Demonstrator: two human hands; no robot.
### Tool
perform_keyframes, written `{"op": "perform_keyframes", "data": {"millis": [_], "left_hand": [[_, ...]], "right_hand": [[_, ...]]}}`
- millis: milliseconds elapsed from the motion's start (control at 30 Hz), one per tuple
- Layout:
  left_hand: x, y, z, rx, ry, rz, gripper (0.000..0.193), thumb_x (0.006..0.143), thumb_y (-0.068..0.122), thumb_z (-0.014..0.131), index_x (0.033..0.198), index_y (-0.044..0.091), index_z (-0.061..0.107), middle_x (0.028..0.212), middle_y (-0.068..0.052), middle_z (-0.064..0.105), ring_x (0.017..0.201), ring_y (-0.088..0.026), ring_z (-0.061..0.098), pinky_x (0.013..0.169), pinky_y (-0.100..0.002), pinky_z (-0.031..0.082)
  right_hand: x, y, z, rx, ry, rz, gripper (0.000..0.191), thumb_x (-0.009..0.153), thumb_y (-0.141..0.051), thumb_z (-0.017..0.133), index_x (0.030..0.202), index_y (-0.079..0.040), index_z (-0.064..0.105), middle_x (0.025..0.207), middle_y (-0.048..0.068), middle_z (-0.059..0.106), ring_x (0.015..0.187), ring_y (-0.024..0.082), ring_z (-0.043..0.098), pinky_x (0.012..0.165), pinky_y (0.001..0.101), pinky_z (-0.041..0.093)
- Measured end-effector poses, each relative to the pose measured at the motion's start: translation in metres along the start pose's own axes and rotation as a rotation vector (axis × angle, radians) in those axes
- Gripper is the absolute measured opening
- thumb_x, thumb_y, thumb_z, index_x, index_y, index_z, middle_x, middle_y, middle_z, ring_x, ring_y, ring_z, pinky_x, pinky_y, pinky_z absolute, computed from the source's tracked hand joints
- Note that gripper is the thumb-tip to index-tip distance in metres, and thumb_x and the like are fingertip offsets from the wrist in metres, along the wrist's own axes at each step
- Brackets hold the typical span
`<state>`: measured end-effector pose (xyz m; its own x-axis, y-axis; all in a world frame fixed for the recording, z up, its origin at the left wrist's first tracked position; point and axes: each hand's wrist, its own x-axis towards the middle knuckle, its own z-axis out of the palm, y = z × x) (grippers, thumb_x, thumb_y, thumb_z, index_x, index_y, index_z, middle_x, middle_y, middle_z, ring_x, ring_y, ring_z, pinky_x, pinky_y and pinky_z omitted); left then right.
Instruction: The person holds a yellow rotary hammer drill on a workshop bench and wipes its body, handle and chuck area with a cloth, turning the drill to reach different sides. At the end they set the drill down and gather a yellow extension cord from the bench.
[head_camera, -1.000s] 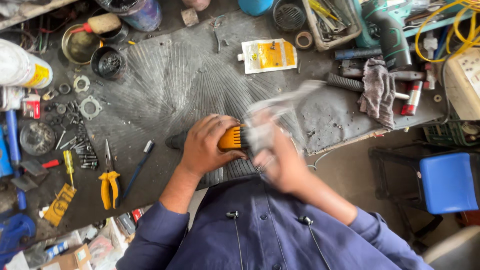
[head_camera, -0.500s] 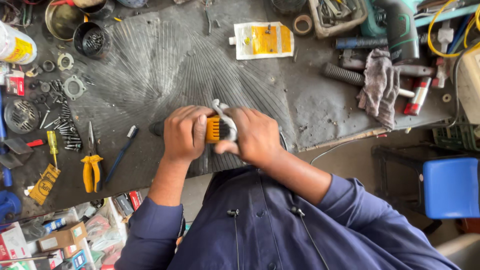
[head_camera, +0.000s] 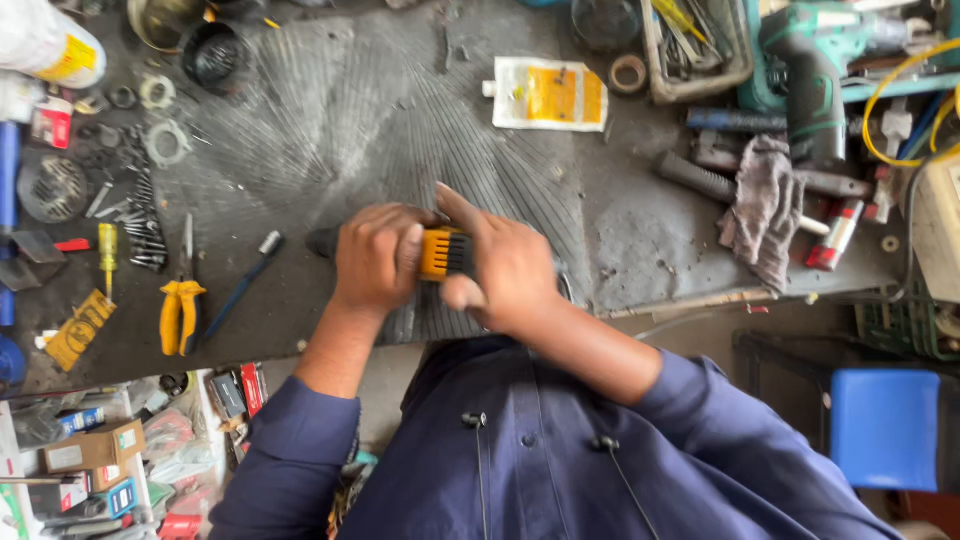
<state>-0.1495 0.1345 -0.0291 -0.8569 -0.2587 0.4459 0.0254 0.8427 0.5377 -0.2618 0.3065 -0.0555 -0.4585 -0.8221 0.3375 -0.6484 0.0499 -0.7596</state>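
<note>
I hold a small tool with a ribbed yellow and black body (head_camera: 441, 253) over the dark workbench (head_camera: 330, 130), near its front edge. My left hand (head_camera: 375, 258) wraps around the tool's left part, and a dark end (head_camera: 322, 241) sticks out past the fist. My right hand (head_camera: 508, 268) grips the right part, index finger stretched up and thumb under the yellow body. Most of the tool is hidden by both hands. I wear dark blue sleeves.
Yellow-handled pliers (head_camera: 180, 316), a blue-handled screwdriver (head_camera: 236, 289) and loose metal parts (head_camera: 145, 215) lie at left. A white and yellow pouch (head_camera: 548, 95), a grey rag (head_camera: 765, 205), a green drill (head_camera: 815, 75) and a tray (head_camera: 700, 55) are behind and right. A blue stool (head_camera: 885, 425) stands lower right.
My right hand was blurred with a pale, cloth-like thing a second ago; that thing is now out of sight and both hands grip the yellow tool steadily. The view shifted slightly.
</note>
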Motion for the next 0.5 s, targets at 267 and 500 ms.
{"op": "perform_keyframes", "data": {"millis": [267, 500], "left_hand": [[0.015, -0.001, 0.002, -0.101, -0.079, -0.081, 0.043, 0.108, 0.022, 0.037, 0.095, 0.005, 0.074, 0.089, -0.016, 0.073, 0.083, -0.037, 0.07, 0.08, -0.048, 0.055], [0.015, 0.002, 0.004, -0.057, -0.028, -0.049, 0.047, 0.11, 0.025, 0.035, 0.092, 0.006, 0.073, 0.09, -0.013, 0.075, 0.086, -0.036, 0.072, 0.08, -0.047, 0.054]], "right_hand": [[-0.031, 0.07, -0.011, -0.123, 0.036, 0.017, 0.088, 0.077, -0.085, 0.056, 0.106, -0.003, 0.069, 0.088, 0.015, 0.071, 0.082, 0.039, 0.071, 0.074, 0.0466, 0.056], [-0.01, 0.111, -0.021, 0.27, -0.351, 0.146, 0.104, 0.086, -0.092, 0.028, 0.109, 0.0, 0.072, 0.095, 0.019, 0.073, 0.087, 0.029, 0.072, 0.081, 0.0386, 0.055]]}}
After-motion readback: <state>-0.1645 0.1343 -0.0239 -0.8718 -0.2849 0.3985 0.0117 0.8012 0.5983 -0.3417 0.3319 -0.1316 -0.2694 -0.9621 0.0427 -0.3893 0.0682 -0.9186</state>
